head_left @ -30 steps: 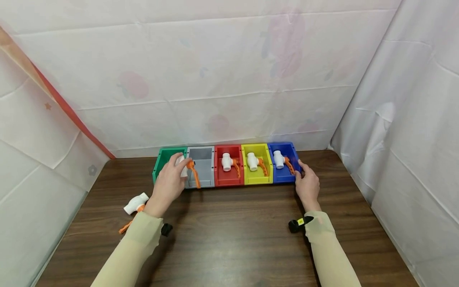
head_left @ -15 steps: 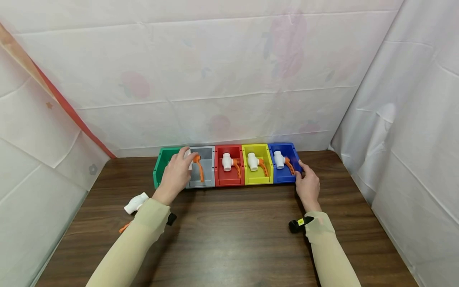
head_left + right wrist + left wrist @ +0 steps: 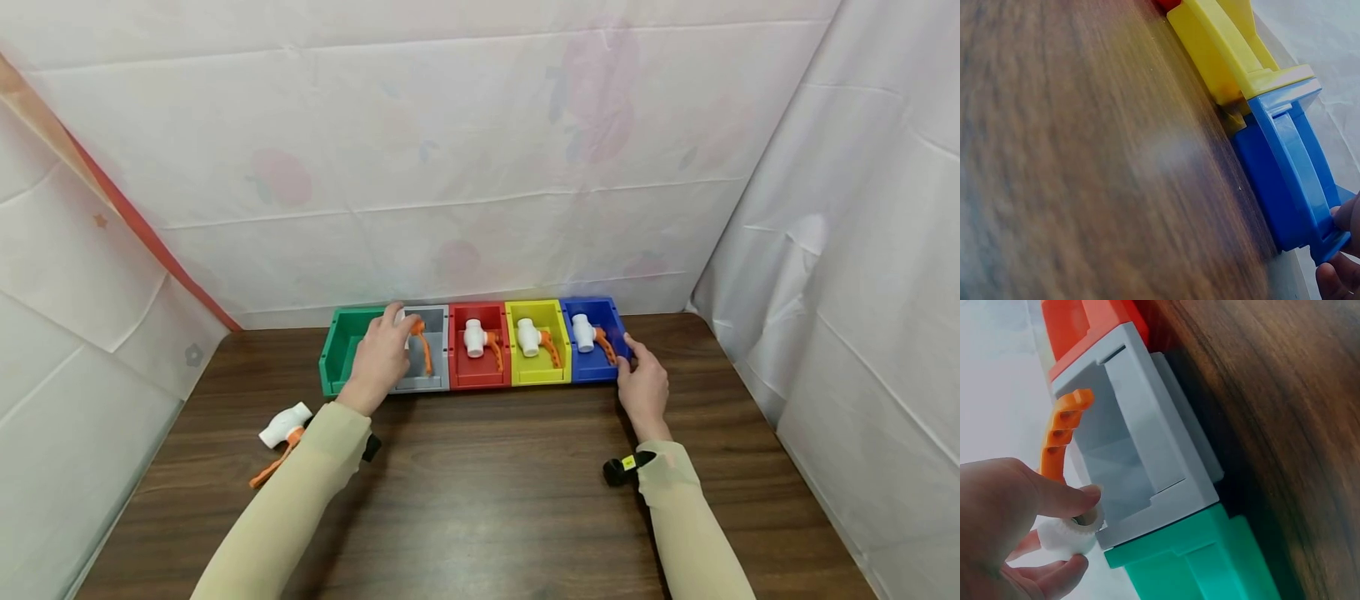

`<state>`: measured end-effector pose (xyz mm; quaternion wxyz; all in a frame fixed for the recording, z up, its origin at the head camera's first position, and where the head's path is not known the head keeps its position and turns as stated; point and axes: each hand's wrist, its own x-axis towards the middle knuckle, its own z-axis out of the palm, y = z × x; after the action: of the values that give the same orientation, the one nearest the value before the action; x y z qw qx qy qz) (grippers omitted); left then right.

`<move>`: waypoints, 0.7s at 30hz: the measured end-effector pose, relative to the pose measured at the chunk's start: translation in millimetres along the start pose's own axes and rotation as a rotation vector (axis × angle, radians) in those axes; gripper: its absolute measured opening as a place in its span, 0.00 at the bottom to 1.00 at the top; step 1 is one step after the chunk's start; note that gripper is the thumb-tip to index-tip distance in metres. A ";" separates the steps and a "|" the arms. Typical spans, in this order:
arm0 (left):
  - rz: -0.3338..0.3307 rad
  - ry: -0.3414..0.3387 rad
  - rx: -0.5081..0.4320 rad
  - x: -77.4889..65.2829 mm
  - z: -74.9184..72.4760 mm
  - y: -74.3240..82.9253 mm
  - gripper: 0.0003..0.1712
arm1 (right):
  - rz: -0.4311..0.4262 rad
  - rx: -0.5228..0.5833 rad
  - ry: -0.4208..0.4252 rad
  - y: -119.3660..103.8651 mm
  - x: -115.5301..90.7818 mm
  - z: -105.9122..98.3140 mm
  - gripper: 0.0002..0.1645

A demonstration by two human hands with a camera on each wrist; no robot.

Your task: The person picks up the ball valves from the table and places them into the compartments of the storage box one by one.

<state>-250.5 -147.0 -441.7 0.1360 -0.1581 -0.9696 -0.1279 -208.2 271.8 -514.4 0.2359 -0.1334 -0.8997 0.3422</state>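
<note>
My left hand pinches a ball valve with a white body and an orange lever handle. It holds the valve over the grey bin, the handle toward the red bin's side; in the head view the hand hides much of the white body. At the row's right end, my right hand grips the side wall of the blue bin, thumb at the rim and fingers outside. Similar valves lie in the red bin, the yellow bin and the blue bin, each with its handle pointing right.
A green bin with nothing visible inside adjoins the grey one on the left. Another white-and-orange valve lies on the wooden table beside my left forearm. White cloth hangs right behind the row.
The left hand has moved right and slightly away from me, carrying the valve from the green-grey border to over the grey bin. The right hand has stayed on the blue bin.
</note>
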 end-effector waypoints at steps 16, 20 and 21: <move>-0.043 -0.067 0.040 11.5 20.6 6.1 0.34 | -0.008 -0.012 0.004 3.6 1.0 2.2 0.26; -0.040 -0.079 0.041 14.0 23.5 6.9 0.35 | -0.008 -0.014 0.009 3.2 0.9 2.4 0.26; -0.040 -0.081 0.042 14.7 24.1 7.0 0.35 | -0.008 -0.014 0.009 2.9 0.9 2.4 0.26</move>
<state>-266.9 -129.6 -458.2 0.0973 -0.1407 -0.9798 -0.1039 -210.0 273.0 -517.6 0.2402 -0.1328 -0.9015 0.3345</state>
